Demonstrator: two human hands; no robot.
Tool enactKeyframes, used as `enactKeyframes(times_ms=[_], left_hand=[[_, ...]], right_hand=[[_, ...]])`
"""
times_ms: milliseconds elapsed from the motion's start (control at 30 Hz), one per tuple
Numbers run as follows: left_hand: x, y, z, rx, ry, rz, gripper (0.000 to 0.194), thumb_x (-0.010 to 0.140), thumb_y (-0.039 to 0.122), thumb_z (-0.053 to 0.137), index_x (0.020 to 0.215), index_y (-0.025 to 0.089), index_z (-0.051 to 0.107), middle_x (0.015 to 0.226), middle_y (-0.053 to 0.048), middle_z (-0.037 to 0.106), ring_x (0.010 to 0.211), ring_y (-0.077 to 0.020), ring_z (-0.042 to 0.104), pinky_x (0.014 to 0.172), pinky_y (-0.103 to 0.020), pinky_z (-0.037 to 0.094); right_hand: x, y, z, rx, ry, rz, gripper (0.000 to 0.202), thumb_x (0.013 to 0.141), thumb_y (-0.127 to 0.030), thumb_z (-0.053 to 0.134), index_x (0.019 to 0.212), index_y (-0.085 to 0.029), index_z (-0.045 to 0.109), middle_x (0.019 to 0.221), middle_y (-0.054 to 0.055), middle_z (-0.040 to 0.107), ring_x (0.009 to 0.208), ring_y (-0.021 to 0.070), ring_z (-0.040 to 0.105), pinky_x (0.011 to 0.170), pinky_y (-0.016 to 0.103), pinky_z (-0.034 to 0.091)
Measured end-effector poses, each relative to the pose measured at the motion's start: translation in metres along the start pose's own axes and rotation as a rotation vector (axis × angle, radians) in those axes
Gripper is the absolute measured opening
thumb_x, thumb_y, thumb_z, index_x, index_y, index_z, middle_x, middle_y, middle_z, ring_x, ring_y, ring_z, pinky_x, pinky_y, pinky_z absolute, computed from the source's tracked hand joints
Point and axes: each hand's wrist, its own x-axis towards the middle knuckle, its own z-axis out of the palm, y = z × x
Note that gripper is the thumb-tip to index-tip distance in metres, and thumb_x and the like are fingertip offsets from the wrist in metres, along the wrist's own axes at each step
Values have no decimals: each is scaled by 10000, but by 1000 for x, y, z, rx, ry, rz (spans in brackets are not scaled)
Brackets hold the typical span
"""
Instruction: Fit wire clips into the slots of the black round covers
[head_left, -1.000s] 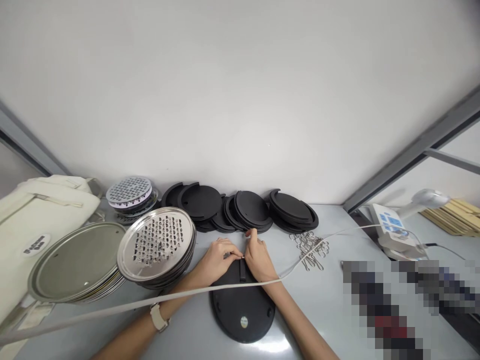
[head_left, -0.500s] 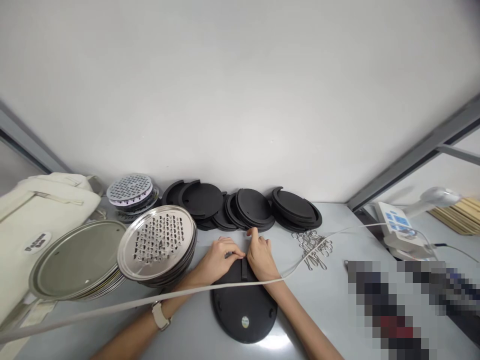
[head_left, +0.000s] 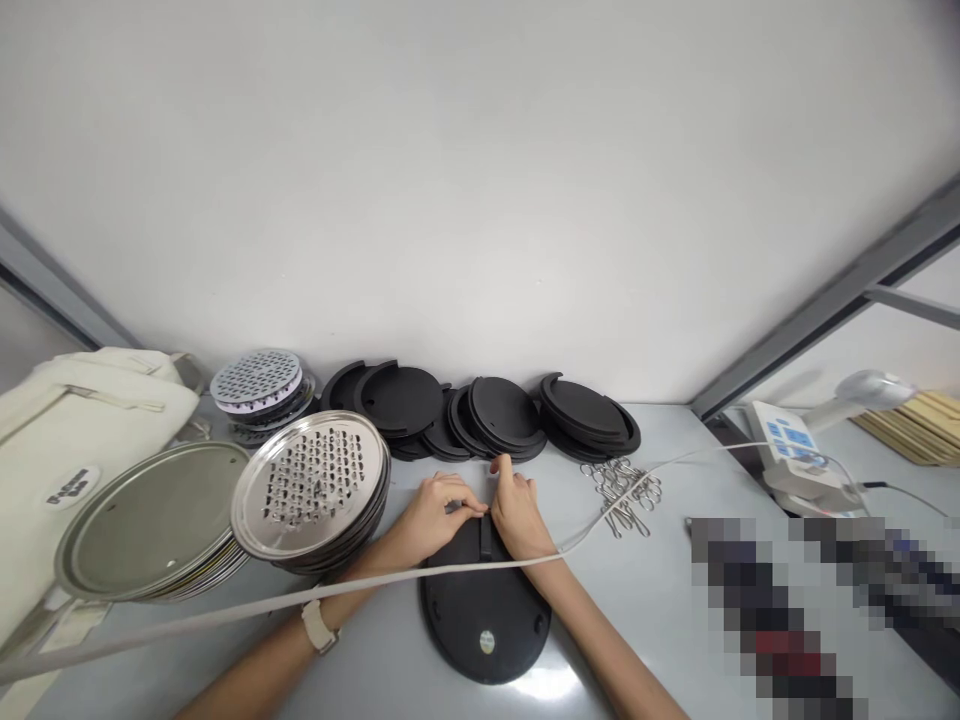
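A round black plate [head_left: 484,655] with a small oval sticker lies on the table in front of me. A narrow black strip [head_left: 485,540] runs along its upper part toward my fingers. My left hand [head_left: 439,512] is closed in a pinch at the far end of that strip. Right against it, my right hand [head_left: 517,512] also has its thumb and fingers bent together, wrist resting over the plate's right side. Whatever small piece sits between the fingertips is hidden. Several wire hooks or clips [head_left: 622,495] lie in a loose pile to the right of my right hand.
Black round plates [head_left: 506,410] stand stacked along the wall. Round metal graters [head_left: 319,485] and metal trays [head_left: 154,520] are piled at left, beside a cream bag [head_left: 97,410]. A pale cord [head_left: 300,605] crosses above my forearms. At right is a white device [head_left: 784,435].
Both hands stay pinched at the same spot on the black plate. The whole view has shifted very slightly.
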Motion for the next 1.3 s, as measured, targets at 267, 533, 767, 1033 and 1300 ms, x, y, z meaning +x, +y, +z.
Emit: enactKeyframes(times_ms=[267,533,767,1033,1300], left_hand=[[0,4,0,18,7,18,121,803,151,646,709,190,713,730,-3,703,733,-136,617,804,-274,406],[-1,0,1,26,22,37,107,789,134,663,725,200,719,766,-1,709,769,-141,617,812,-270,405],[-1,4,2,16,7,16,124,810,156,635,727,200,716,769,-7,708,771,-148,616,827,-285,413],[2,-2,6,14,5,23,117,799,153,637,727,200,717,770,-8,707,783,-150,617,810,-277,431],[2,0,5,1,10,15,108,788,145,653,737,204,727,766,-1,710,777,-148,613,798,-269,427]], right_hand=[[2,3,3,42,6,-26,310,732,-23,324,997,-128,444,706,48,571,725,209,525,740,299,323],[0,3,2,20,22,-38,321,718,-3,314,977,-130,453,713,55,571,708,201,517,745,304,342],[3,10,10,92,47,-70,286,688,-49,329,941,-159,405,618,3,508,649,190,513,707,304,376],[4,15,10,300,46,-158,229,702,-142,352,925,-197,340,562,-57,423,509,152,426,542,242,349],[4,14,11,379,62,-169,208,714,-142,344,911,-204,318,531,-80,347,473,145,388,501,233,329]])
